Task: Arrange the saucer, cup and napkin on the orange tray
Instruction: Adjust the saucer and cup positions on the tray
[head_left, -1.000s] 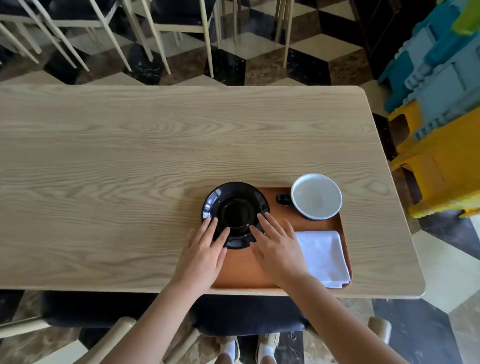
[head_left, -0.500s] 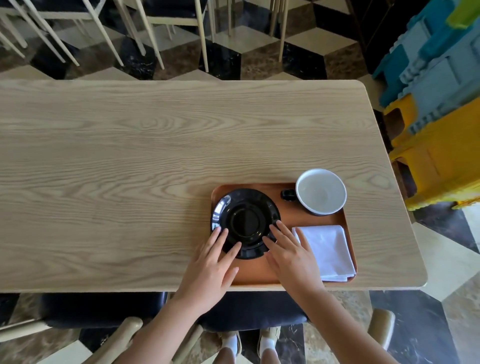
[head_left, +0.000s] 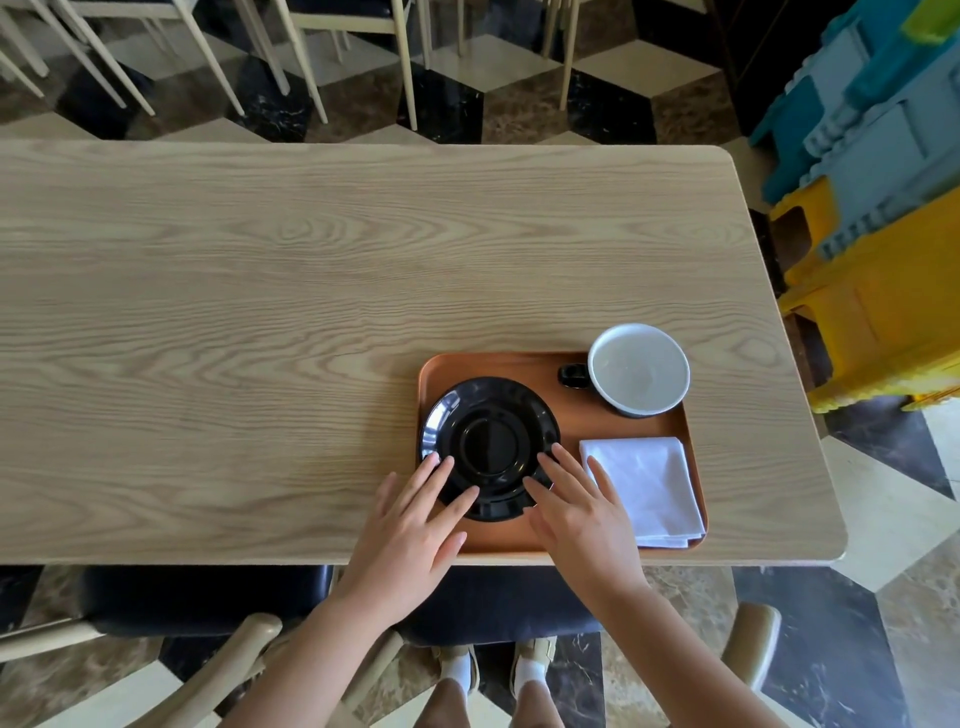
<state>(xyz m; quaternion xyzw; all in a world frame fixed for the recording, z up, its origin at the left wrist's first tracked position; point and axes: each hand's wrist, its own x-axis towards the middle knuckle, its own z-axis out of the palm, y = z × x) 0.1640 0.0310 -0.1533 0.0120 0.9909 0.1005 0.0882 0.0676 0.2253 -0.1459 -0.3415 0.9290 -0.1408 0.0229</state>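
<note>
On the orange tray (head_left: 569, 415), both hands' flat, released fingers (head_left: 441, 470) touch an unmarked black saucer (head_left: 491, 441).

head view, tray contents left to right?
Black saucer with both hands' fingers on its near rim, then the black cup handle, then the white-lined cup. The folded white napkin overlaps the cup's span, nearer the person, so its place is unclear.

Bright, even daylight; soft shadows under the rectangular pale wood table's (head_left: 311, 291) near edge. White glare on the glossy round black saucer's (head_left: 491, 447) left rim. Sharp focus; wide-angle bowing at edges.
</note>
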